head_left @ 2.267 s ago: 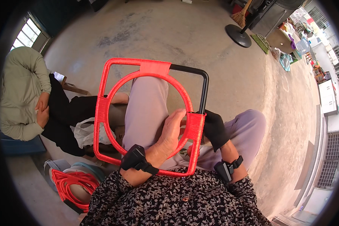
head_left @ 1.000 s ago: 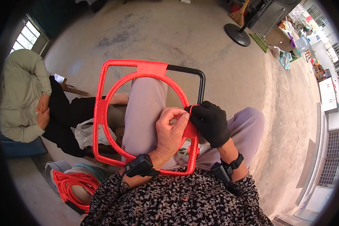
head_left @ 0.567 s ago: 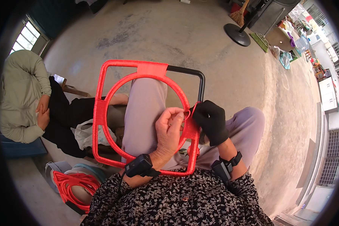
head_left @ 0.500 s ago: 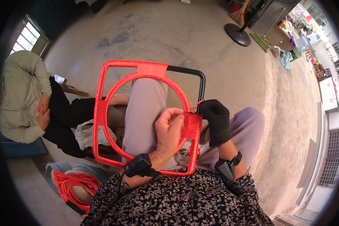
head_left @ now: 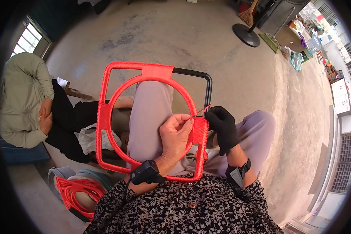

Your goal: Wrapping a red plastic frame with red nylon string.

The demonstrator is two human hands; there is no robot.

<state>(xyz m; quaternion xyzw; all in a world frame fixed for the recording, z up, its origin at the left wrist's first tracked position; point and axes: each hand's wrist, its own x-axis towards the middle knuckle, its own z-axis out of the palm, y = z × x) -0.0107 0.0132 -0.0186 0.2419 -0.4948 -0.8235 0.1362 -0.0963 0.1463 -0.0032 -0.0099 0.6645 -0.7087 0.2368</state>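
Observation:
Across my lap rests a square frame (head_left: 101,146) with a ring inside it, mostly wrapped in red cord. Its upper right corner is bare black tube (head_left: 210,80). My bare left hand (head_left: 174,134) pinches the inner edge of the wide red wrapped band (head_left: 200,130) on the right side, where band and ring meet. In a black glove, my right hand (head_left: 223,128) has its fingers closed at the band's outer upper corner, beside the black tube. A loose loop of red cord (head_left: 205,109) stands up between the hands. The gloved fingertips are partly hidden.
To the left sits a person (head_left: 25,101) with hands together, near a white plastic bag (head_left: 91,138). At lower left a bucket holds more red-wrapped frames (head_left: 76,191). A black round stand base (head_left: 246,35), a green broom (head_left: 270,42) and bags (head_left: 296,60) are far right.
My gloved right hand has turned and shifted slightly down, and its wrist has moved a little right. My left hand keeps its pinch, and the frame has hardly moved.

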